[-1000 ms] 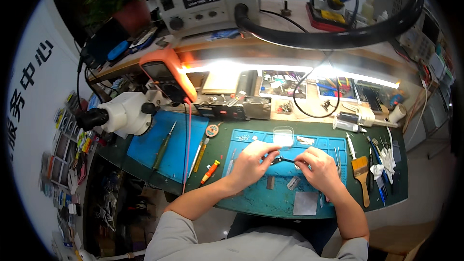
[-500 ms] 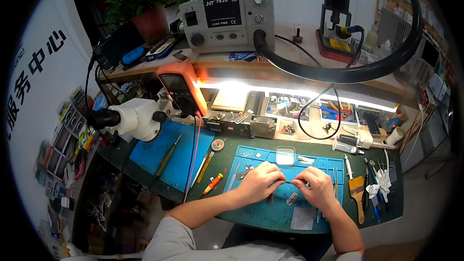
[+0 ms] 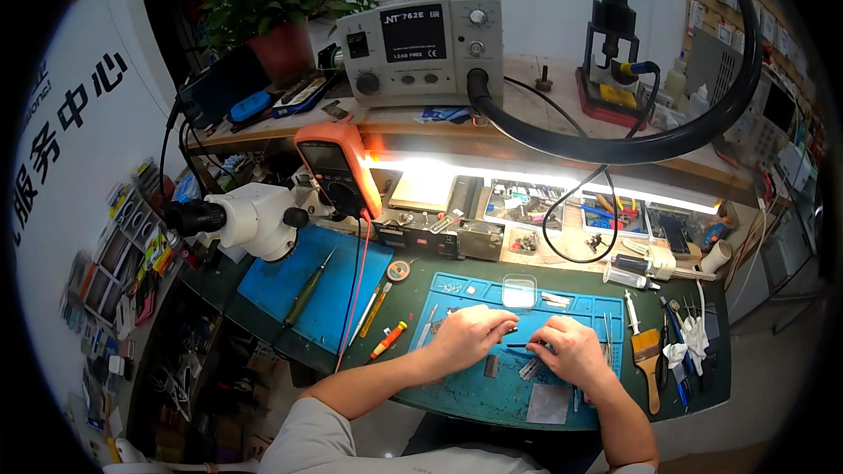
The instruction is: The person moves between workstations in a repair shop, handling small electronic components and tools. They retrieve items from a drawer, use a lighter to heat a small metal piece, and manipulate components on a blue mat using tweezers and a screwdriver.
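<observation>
Both my hands are above the blue work mat (image 3: 465, 399). My left hand (image 3: 470, 335) has its fingers pinched on a small dark piece (image 3: 515, 328), too small to name. A short gap away, my right hand (image 3: 566, 348) pinches a thin dark strip (image 3: 516, 346) that points toward the left hand. Below them on the mat lie a small brownish rectangular block (image 3: 492, 366) and a silvery perforated metal piece (image 3: 529, 370). Nearer to me is a grey square sheet (image 3: 548, 404). A clear plastic box (image 3: 519, 290) stands beyond my hands.
Left of the mat are an orange-yellow screwdriver (image 3: 388, 341), a solder reel (image 3: 398, 270) and a microscope (image 3: 255, 218). An orange multimeter (image 3: 336, 171) leans by the shelf. On the right lie a brush (image 3: 647, 360), a syringe (image 3: 632, 312) and crumpled white tissue (image 3: 695, 333).
My hands, earlier almost meeting at a thin dark piece, have drawn apart, the right slightly lower. The brownish block below is more exposed. The whole view has shifted slightly.
</observation>
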The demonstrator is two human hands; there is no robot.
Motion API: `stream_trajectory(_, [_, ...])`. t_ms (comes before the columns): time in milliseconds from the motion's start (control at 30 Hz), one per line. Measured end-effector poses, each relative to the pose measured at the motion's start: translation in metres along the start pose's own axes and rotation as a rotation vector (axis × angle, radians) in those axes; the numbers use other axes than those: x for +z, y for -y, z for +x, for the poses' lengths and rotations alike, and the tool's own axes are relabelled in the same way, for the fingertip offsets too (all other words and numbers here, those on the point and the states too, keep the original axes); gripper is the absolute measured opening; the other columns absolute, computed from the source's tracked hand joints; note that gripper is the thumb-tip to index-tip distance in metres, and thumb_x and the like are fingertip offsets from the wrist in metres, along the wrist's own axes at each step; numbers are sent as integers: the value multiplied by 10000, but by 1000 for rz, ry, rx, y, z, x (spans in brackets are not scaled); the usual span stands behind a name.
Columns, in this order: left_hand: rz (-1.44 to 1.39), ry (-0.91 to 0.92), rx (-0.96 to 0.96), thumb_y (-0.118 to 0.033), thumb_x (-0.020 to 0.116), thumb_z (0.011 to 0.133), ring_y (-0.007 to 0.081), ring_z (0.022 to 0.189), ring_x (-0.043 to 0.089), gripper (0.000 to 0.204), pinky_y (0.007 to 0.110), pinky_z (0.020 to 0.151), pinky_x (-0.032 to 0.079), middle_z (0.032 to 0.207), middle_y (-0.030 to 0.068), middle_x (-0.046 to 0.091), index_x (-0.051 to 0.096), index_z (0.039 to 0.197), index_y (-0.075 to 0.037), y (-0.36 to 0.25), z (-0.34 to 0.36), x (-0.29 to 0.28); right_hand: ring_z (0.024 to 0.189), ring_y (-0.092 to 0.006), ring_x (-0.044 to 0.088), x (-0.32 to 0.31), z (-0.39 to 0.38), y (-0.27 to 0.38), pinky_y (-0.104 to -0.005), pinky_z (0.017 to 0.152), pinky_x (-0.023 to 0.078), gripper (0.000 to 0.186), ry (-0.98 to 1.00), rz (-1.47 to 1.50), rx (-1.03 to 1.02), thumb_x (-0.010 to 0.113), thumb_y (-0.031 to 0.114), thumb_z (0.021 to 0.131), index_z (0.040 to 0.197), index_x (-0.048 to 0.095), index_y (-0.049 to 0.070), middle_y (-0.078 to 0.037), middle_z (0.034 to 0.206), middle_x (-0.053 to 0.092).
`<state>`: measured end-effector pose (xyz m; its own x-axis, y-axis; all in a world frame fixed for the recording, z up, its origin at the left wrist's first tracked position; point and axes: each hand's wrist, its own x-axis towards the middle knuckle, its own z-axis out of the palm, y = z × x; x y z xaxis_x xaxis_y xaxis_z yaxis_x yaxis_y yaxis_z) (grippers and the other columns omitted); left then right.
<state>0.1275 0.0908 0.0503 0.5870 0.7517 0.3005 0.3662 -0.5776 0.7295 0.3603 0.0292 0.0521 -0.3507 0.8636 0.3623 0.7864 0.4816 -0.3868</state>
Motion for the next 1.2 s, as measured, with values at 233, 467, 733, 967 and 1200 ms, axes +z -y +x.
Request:
stream_trajectory(233, [180,80,256,-167,698,913,272,934,665,208,394,802,542,962,70,668,684,1102,-81,11,-2,11,839,-231,671,1,-3,-4,-349,719,553,65,84,-26,-45,733,145,838,901,734,127,-21,894,660])
stream_trajectory(467, [159,135,250,-148,688,907,290,947,660,178,411,821,531,950,72,664,678,1074,-87,17,-5,11,830,-217,670,-3,-2,2,-347,696,552,69,90,-35,-61,706,125,849,910,735,136,-16,873,648])
stream_trajectory(733, [171,90,309,-133,703,894,291,916,646,126,404,816,526,948,83,649,683,1003,-72,18,-9,13,802,-253,666,-7,3,9,-364,679,544,59,52,-24,-44,696,77,844,896,712,98,-47,864,646])
stream_trajectory(967, [177,22,278,-143,697,905,286,909,639,94,397,801,529,910,77,616,676,969,-78,20,-9,17,806,-267,669,-3,5,12,-372,666,533,112,-46,62,-23,726,61,825,934,717,83,-65,889,659])
stream_trajectory(1200, [119,-17,266,-182,715,905,282,908,636,130,392,783,529,915,63,619,690,978,-78,13,-9,14,758,-270,659,-5,6,16,-367,645,523,115,-71,113,21,794,82,777,869,725,85,-73,821,649])
